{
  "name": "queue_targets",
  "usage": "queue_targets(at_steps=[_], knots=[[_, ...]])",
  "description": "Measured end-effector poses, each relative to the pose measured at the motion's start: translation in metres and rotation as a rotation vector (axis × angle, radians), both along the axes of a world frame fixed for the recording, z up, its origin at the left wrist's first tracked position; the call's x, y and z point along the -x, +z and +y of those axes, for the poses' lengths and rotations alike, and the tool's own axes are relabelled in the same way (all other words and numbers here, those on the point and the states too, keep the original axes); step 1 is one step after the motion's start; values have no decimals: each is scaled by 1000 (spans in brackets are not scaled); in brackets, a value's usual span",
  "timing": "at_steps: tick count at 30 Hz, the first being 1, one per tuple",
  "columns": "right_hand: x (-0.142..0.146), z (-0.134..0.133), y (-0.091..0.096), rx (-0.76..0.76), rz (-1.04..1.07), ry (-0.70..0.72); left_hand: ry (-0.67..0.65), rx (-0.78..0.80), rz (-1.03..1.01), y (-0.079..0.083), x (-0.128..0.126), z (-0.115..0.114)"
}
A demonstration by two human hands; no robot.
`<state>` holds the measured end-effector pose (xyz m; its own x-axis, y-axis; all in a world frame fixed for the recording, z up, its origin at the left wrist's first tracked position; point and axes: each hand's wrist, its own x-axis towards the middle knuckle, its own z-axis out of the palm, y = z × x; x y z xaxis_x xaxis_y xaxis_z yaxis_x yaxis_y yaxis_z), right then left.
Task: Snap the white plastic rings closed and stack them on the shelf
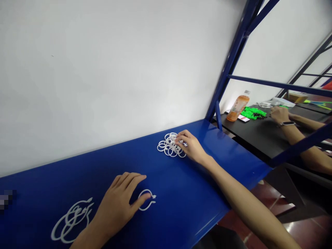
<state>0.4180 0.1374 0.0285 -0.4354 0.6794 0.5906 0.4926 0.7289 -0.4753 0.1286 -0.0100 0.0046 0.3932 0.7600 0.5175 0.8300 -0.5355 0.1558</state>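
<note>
My left hand (120, 197) rests low over the blue table (116, 159), thumb and fingers spread. Beside its palm lies one white plastic ring (143, 209) with a gap and small end tabs, like a shower curtain ring; the thumb crosses over it. Farther back, my right hand (190, 145) reaches into a pile of similar white rings (163, 146), its thumb and fingertips pinched at a ring there. The fingers partly hide which ring they grip. Left of my left wrist, several larger-looking white rings (62, 221) overlap, partly covered by the forearm.
A white wall (116, 69) rises behind the table. Blue metal posts (228, 65) stand at the right. Beyond them, a co-worker's hands (280, 116) are at a black table (249, 133) with an orange drink bottle (237, 107) and green pieces (252, 113).
</note>
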Motion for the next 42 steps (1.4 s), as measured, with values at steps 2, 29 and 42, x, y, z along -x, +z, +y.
queue_targets(at_steps=[2, 29, 42], knots=[[-11, 16, -7, 14, -36, -54, -17, 137, 54, -1, 1, -2], [57, -72, -10, 172, -138, 517, 43, 208, -424, 0, -23, -4], [62, -76, -14, 215, -36, 447, 64, 471, -629, 0, -25, -8]])
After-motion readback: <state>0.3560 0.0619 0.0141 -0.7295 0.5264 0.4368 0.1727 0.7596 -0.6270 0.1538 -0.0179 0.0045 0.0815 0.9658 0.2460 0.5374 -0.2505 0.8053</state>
